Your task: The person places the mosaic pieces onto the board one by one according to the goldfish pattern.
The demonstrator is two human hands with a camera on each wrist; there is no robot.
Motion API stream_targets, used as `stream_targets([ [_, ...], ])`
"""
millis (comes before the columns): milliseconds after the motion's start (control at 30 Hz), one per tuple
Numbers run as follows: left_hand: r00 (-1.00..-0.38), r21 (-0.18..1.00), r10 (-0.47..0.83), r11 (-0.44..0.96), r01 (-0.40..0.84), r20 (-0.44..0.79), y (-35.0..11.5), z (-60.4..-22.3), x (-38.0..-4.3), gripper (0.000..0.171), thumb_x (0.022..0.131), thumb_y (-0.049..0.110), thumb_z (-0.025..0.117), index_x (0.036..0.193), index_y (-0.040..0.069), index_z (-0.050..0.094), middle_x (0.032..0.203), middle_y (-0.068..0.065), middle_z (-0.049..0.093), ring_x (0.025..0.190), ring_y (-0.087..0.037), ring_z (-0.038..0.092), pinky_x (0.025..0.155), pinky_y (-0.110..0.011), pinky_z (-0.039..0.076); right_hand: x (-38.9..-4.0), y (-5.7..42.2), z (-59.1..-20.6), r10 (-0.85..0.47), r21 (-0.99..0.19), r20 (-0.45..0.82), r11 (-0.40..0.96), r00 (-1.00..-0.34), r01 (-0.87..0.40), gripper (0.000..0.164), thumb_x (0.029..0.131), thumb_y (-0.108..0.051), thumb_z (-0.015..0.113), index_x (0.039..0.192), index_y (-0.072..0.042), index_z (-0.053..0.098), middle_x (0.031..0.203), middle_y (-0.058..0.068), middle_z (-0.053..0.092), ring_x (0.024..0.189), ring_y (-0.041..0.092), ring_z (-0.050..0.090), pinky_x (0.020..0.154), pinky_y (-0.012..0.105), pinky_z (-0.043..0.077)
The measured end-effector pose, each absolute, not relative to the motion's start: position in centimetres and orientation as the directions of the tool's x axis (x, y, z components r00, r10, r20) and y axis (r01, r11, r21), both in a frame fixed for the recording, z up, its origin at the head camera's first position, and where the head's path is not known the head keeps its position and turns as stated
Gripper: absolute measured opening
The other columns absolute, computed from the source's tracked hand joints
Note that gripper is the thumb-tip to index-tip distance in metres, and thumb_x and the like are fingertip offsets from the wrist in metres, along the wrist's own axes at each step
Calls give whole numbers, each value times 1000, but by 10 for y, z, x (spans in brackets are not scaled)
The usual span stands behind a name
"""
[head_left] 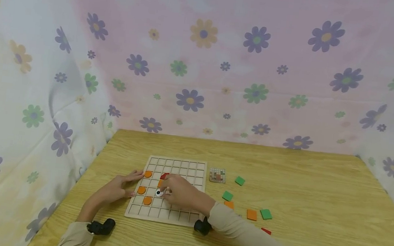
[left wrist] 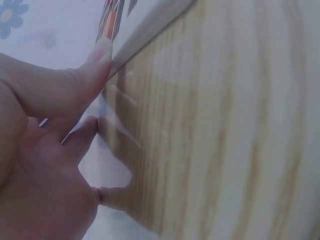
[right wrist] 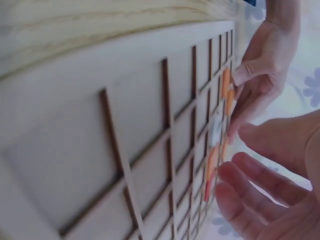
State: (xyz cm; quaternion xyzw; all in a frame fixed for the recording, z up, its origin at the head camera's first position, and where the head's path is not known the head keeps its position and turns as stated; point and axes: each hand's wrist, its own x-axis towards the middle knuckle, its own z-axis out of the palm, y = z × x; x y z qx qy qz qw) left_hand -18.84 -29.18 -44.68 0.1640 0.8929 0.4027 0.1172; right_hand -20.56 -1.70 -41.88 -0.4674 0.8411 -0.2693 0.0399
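A pale wooden grid board [head_left: 133, 213] lies flat on the table, with three orange discs [head_left: 147, 201] in its left part. Over the board, my right hand [head_left: 181, 192] hovers by a white eye-like piece [head_left: 159, 193] with a black spot. In the right wrist view, that hand's thumb and fingers [right wrist: 237, 175] are spread apart and no piece shows between them. A red piece [head_left: 164, 175] and an orange piece [head_left: 160, 183] lie beside it, partly covered by the hand. My left hand [head_left: 116, 188] touches the board's left edge with extended fingers; its thumb [left wrist: 102, 52] is right at the rim.
Right of the board lies a small picture card [head_left: 217, 175]. Beyond it are scattered green squares [head_left: 239, 180], orange squares [head_left: 251, 214] and a red piece [head_left: 266, 231]. Flowered cloth [head_left: 220, 101] stands around the wooden table [head_left: 316, 213] at the back and sides.
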Motion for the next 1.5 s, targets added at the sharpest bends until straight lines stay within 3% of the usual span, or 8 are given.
stream_targets([
  [200, -925, 759, 372, 625, 183, -83, -292, -446, -188, 63, 84, 3, 67, 142, 5, 44, 151, -15, 28, 140, -39, 14, 108, -59, 16, -200, 0, -405, -815, -504, 111, 447, -569, -739, 13, 88, -9, 65, 99, -8, 72, 96, 0, 63, 74, 5, 52, 65, 16, 45],
  [700, -929, 743, 352, 651, 156, -112, -297, -452, -189, 65, 85, 3, 65, 144, 7, 40, 154, -11, 23, 142, -35, 10, 109, -58, 11, -194, 60, -389, -832, -509, 102, 427, -545, -747, 17, 89, -12, 65, 104, -6, 70, 101, 4, 64, 81, 15, 57, 70, 21, 48],
  [867, -927, 738, 363, 651, 178, -97, -295, -449, -190, 64, 85, 3, 65, 144, 7, 40, 153, -12, 24, 142, -35, 12, 109, -57, 13, -189, 85, -390, -813, -502, 77, 468, -577, -727, 17, 88, -12, 65, 104, -7, 71, 102, 1, 63, 80, 15, 56, 77, 31, 47],
  [967, -925, 734, 370, 651, 193, -84, -295, -448, -190, 63, 85, 3, 66, 143, 5, 42, 152, -14, 26, 141, -37, 13, 109, -58, 14, -186, 100, -392, -804, -513, 66, 481, -591, -711, 17, 88, -11, 64, 104, -7, 71, 101, 2, 62, 80, 14, 56, 76, 29, 48],
  [1033, -923, 732, 376, 651, 202, -79, -294, -448, -190, 63, 85, 3, 66, 142, 5, 42, 152, -15, 26, 141, -38, 13, 108, -59, 14, -183, 110, -394, -801, -524, 62, 482, -596, -702, 17, 89, -11, 64, 104, -6, 70, 101, 4, 61, 81, 15, 56, 68, 24, 49],
  [1500, -916, 728, 394, 649, 223, -71, -294, -450, -190, 62, 85, 6, 67, 142, 5, 42, 152, -14, 27, 141, -37, 14, 109, -57, 14, -162, 168, -392, -772, -535, 63, 509, -632, -675, 14, 87, -11, 66, 101, -10, 70, 99, -1, 62, 84, 15, 58, 69, 30, 52],
])
